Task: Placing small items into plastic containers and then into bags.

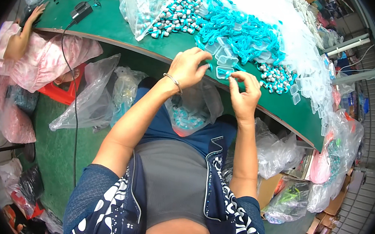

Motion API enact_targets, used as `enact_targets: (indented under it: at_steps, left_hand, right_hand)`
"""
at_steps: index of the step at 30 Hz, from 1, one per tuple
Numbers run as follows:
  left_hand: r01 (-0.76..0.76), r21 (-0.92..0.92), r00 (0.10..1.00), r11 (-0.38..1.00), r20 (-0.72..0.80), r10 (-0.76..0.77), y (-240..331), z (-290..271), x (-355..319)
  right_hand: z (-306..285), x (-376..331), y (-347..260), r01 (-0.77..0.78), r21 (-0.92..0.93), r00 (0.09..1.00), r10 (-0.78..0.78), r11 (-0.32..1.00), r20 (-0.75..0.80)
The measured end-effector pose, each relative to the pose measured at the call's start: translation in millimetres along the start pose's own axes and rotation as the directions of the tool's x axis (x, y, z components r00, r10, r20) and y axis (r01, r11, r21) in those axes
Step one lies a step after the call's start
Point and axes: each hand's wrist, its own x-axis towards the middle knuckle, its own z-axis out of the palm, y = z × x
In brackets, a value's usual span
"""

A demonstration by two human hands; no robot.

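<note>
My left hand, with a bracelet at its wrist, hovers at the table's near edge, fingers curled in a pinch. A small teal-and-grey plug shows at its fingertips. Facing it, my right hand pinches by a small clear plastic case with something teal in it; its fingertips hide what they grip. Just beyond lie more clear cases and a heap of teal cords. An open clear plastic bag hangs below the edge at my lap, holding teal-and-white pieces.
Loose teal-and-grey plugs spill beside a clear bag on the green table. More plugs and a large pile of clear cases lie right. At left, another person's hand touches the table; a black cable hangs down.
</note>
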Motion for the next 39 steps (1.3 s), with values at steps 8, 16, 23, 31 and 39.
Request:
enact_targets:
  at_steps: [8,16,23,31,39]
  left_hand:
    - [0.334,-0.839,0.932,0.429,0.226,-0.282,17.4,1.4,-22.8]
    - [0.285,-0.762,0.935,0.582,0.087,-0.344,-13.8,-17.8,-8.4]
    - [0.064,0.028,0.976,0.998,0.209,-0.069,-18.5,-29.6,10.9]
    - [0.065,0.076,0.997,0.995,0.031,-0.068,-27.8,-27.3,7.0]
    - [0.032,0.058,0.995,0.998,0.088,-0.037,-29.9,-28.5,4.0]
  right_hand:
    - [34.5,5.1,-28.2,0.016,0.070,0.999,-0.013,0.997,-0.041]
    - [29.2,23.2,-21.1,0.212,-0.230,0.976,-0.194,0.950,0.098]
    - [46.3,25.4,-21.9,0.378,-0.481,0.918,-0.251,0.791,0.308]
    - [51.8,26.8,-15.1,0.437,-0.397,0.880,-0.292,0.807,0.374]
    - [49.9,25.7,-23.7,0.389,-0.378,0.908,-0.280,0.840,0.313]
